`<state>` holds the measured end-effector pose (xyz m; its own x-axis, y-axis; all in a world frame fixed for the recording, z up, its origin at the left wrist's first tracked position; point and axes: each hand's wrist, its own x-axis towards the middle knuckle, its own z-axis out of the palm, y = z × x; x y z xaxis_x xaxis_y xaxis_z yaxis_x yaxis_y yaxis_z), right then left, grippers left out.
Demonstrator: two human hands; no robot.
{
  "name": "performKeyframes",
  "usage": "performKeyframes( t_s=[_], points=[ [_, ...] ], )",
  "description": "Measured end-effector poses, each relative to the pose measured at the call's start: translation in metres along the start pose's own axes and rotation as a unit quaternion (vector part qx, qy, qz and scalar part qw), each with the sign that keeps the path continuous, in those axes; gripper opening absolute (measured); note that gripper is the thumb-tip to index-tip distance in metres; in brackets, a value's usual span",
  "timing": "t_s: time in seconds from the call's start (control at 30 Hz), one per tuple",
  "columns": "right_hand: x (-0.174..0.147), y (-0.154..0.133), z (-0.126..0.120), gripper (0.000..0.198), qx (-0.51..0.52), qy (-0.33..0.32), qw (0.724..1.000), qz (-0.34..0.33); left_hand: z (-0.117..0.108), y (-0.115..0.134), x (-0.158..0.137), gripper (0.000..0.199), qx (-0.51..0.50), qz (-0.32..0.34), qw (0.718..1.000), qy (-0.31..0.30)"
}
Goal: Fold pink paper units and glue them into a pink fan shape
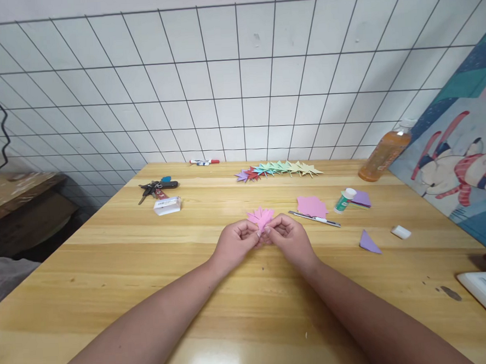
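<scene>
A pink paper leaf [261, 216], cut or folded into several points that fan away from me, is held just over the wooden table. My left hand [239, 238] pinches its lower left side between thumb and fingers. From the other side, my right hand [288, 235] pinches the lower right, the two thumbs almost meeting. The fingertips hide the leaf's base. Right of my hands lie a craft knife or pen-like tool [314, 218] and a pink paper sheet [312, 206]. Behind them is a row of similar paper leaves [281, 168] in purple, red, green and yellow.
At right are a glue stick [343, 201], purple paper sheets [361, 198], a purple paper triangle [369, 242], a white cap [401, 232] and a drink bottle [385, 154]. Keys [153, 188], a small white box [167, 206] and a marker [204, 162] lie at left.
</scene>
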<state>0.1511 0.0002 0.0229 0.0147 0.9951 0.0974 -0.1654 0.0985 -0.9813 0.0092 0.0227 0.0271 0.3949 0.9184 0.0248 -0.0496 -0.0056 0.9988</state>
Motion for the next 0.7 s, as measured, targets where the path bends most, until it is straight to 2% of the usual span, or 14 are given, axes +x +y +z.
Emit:
performKeyframes(
  t_s=[0.2,0.4,0.53,0.63,0.7],
  points=[
    [0.0005,-0.0029,0.0005,0.027,0.03,0.005,1.0,0.002,-0.0023,-0.007,0.0023,0.023,0.023,0.023,0.999,0.013],
    [0.0007,-0.0021,-0.0013,0.03,0.02,0.015,1.0,-0.002,-0.0027,-0.0043,0.0,0.03,-0.009,-0.045,0.997,-0.066],
    [0.0003,-0.0024,-0.0013,0.036,0.005,0.014,1.0,0.005,-0.0034,-0.0026,-0.0006,0.029,-0.015,-0.038,0.998,-0.053],
    [0.0015,-0.0002,-0.0021,0.053,-0.001,0.024,0.999,0.036,-0.0056,-0.0029,0.0006,0.027,-0.013,-0.026,0.998,-0.047],
    [0.0028,0.0028,-0.0036,0.051,-0.013,0.006,0.997,0.081,-0.0069,-0.0034,0.0011,0.026,0.005,-0.017,0.999,-0.038]
  ],
)
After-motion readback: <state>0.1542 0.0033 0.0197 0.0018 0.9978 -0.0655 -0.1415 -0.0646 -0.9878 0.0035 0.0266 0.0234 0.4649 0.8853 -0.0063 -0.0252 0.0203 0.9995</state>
